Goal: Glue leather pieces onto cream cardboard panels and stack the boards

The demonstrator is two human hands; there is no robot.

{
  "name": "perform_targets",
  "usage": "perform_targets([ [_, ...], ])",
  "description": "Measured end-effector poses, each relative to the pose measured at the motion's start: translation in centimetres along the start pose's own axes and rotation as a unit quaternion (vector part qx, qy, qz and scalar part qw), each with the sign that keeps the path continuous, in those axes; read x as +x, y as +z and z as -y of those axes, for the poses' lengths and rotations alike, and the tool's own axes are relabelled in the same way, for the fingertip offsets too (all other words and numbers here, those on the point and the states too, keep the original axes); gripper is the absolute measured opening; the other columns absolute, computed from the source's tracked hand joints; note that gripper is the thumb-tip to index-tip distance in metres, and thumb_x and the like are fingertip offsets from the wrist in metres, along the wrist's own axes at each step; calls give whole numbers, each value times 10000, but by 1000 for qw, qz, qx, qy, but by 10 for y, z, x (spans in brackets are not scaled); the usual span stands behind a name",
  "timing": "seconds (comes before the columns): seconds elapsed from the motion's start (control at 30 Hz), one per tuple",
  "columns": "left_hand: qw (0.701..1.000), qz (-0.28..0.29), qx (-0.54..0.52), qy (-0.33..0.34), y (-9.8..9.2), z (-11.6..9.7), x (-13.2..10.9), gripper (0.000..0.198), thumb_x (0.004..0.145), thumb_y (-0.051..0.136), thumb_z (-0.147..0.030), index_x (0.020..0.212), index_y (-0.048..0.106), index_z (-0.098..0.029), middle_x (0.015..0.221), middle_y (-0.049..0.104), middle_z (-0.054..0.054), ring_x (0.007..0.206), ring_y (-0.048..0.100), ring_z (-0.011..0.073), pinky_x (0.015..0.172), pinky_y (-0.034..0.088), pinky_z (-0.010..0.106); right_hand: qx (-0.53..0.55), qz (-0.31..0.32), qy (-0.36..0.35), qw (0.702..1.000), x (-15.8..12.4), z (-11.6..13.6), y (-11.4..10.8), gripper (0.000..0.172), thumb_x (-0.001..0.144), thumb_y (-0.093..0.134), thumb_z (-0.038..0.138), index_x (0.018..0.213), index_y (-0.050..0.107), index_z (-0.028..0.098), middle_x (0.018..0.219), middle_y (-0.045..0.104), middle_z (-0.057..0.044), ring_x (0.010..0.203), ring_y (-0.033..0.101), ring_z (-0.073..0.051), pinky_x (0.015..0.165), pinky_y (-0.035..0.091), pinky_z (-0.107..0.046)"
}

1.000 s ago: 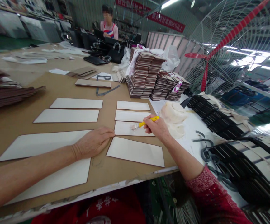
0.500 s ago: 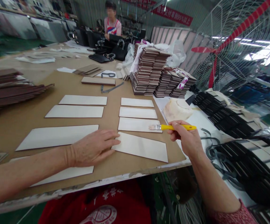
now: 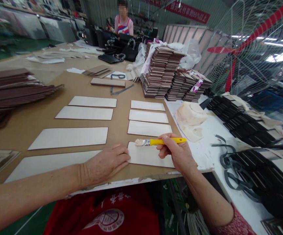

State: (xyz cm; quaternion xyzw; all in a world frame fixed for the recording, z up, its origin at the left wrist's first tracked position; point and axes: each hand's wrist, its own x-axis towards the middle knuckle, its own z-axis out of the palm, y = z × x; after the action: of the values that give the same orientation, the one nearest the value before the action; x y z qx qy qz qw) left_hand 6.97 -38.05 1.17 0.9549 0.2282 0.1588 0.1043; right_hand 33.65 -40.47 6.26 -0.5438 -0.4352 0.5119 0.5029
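The right hand (image 3: 178, 153) is closed around the yellow handle of a brush (image 3: 159, 141). It holds the brush nearly level, with the bristles pointing left over the top edge of the white panel (image 3: 146, 156) closest to the person. The left hand (image 3: 107, 163) lies flat and open on the bench (image 3: 21, 124). Its fingertips touch the panel's left end and pin it there.

To brush this panel well, I would keep the left hand's fingertips right at the edge, so they steady the panel without covering the part to be coated. The strokes should run long and even along the panel's length, from the pinned end outward. The bristles should lie flat rather than dig in. I would also lighten the stroke near the borders, so that nothing spills onto the brown bench or the next panel up.

The white panel lies between the two hands, at the near edge of the bench, partly under the right hand's knuckles. The other panels (image 3: 148, 128) sit in a column just beyond it, close together but not touching. Four longer panels (image 3: 70, 137) lie to the left. A tall stack of boards (image 3: 161, 71) stands farther back, and a pale cloth (image 3: 190, 119) lies to the right of the column.
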Motion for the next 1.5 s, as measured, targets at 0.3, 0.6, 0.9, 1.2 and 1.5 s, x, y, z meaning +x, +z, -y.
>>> perform_targets([
  [0.3, 999, -36, 7, 6, 7, 1, -2, 276, 1049, 416, -218, 990, 677, -154, 923, 612, 78, 853, 553, 195, 785, 496, 331, -32, 24, 21, 999, 2, -16, 19, 331, 845, 655, 494, 864, 667, 164, 641, 694, 0, 445, 612, -97, 445, 506, -181],
  [0.6, 999, -35, -2, 10, 8, 1, -2, 279, 1048, 421, -211, 953, 674, -146, 894, 611, 75, 842, 548, 202, 771, 490, 335, -178, 6, 23, 984, 2, -12, 6, 272, 896, 591, 434, 828, 658, 180, 655, 690, 3, 470, 625, -101, 457, 478, -174],
  [0.9, 999, -27, -21, -3, 8, 1, -4, 230, 1031, 454, -187, 967, 673, -157, 893, 604, 72, 869, 554, 209, 806, 471, 339, -229, -59, 40, 971, -12, 4, -46, 269, 889, 613, 432, 839, 660, 172, 647, 684, -5, 470, 608, -105, 459, 474, -181],
  [1.2, 998, -23, -50, -9, 16, 8, -11, 238, 1044, 427, -223, 998, 658, -188, 950, 616, 59, 894, 559, 203, 834, 459, 343, -286, -121, 47, 949, -29, 17, -86, 258, 876, 614, 424, 844, 670, 174, 621, 659, 10, 469, 571, -106, 460, 443, -194],
  [1.5, 999, -26, -34, 3, 15, 7, -11, 231, 1036, 429, -200, 1006, 657, -180, 964, 629, 59, 905, 569, 204, 844, 467, 346, -382, -150, 5, 912, -41, 33, -104, 284, 904, 594, 455, 821, 668, 194, 641, 673, 7, 509, 607, -131, 502, 457, -228],
])
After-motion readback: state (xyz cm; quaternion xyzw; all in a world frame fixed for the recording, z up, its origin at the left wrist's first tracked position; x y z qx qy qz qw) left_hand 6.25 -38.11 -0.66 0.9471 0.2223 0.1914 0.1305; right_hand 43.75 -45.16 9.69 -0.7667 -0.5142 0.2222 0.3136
